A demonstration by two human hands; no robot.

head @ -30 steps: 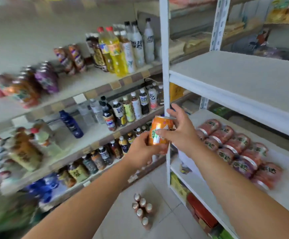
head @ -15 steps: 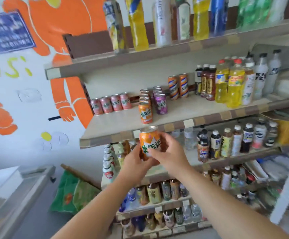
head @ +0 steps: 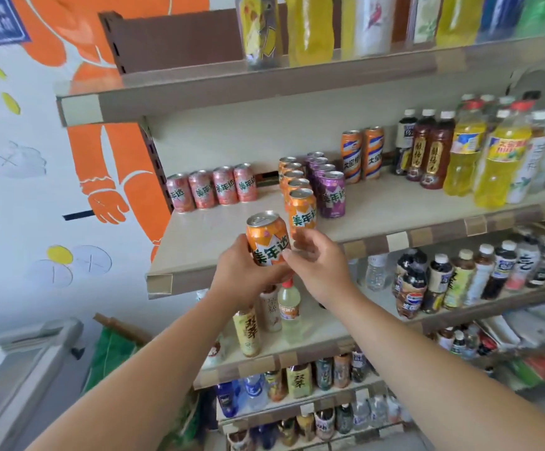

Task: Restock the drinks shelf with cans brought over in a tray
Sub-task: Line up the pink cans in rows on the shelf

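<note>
Both hands grasping orange can [head: 266, 242]
The left hand [head: 241, 275] grips its base; the right hand [head: 321, 270] pinches its side, before the shelf [head: 378, 209].

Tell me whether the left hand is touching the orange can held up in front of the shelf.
Touching. The head view shows the left hand wrapped round the lower part of the orange can, with no gap between them.
</note>
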